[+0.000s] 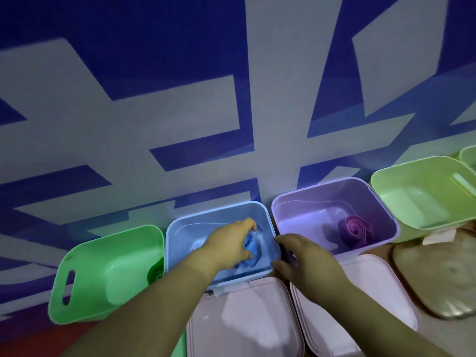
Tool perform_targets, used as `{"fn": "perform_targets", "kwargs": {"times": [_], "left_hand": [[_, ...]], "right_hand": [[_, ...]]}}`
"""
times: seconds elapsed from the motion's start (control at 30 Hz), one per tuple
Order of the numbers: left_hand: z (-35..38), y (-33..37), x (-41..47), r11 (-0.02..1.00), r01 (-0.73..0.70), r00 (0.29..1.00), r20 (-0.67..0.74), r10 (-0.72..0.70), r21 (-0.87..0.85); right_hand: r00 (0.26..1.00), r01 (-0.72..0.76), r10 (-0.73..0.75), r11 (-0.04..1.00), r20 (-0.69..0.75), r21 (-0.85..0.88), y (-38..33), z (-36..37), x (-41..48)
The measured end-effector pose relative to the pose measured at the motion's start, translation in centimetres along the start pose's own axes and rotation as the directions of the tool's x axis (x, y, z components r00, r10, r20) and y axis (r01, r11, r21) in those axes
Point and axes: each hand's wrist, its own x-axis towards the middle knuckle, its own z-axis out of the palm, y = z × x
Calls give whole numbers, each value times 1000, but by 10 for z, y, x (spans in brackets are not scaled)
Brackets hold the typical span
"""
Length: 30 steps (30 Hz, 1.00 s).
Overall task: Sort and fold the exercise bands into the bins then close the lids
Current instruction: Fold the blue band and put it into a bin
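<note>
Broad backdrop (pixel 180 112) of deep blue with pale grey angular shapes filling the upper view, red strip (pixel 31 338) at the lower left edge, brown surface (pixel 385 249) showing at right.

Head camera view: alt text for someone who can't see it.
Left hand holds a rolled blue exercise band inside a blue plastic bin while the right hand touches its rim. Green plastic bin and purple plastic bin beside it each hold a matching roll.

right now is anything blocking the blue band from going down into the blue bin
Nothing visible. The left hand holds the blue band already inside the blue bin, its lid lying open toward the camera. The right hand sits at the bin's right rim.
</note>
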Motion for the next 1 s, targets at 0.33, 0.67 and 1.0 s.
{"fn": "perform_targets", "kwargs": {"times": [0.33,0.67,1.0], "left_hand": [[34,7,18,980,-29,999,22,34,-196],[38,-1,11,868,81,996,72,-52,-490],[38,6,12,923,99,995,53,-85,-373]], "right_hand": [[999,-40,40,999,-30,20,-2,-3,1],[998,-29,29,1000,-51,0,2,0,2],[999,-10,9,1000,-33,-12,4,0,4]]}}
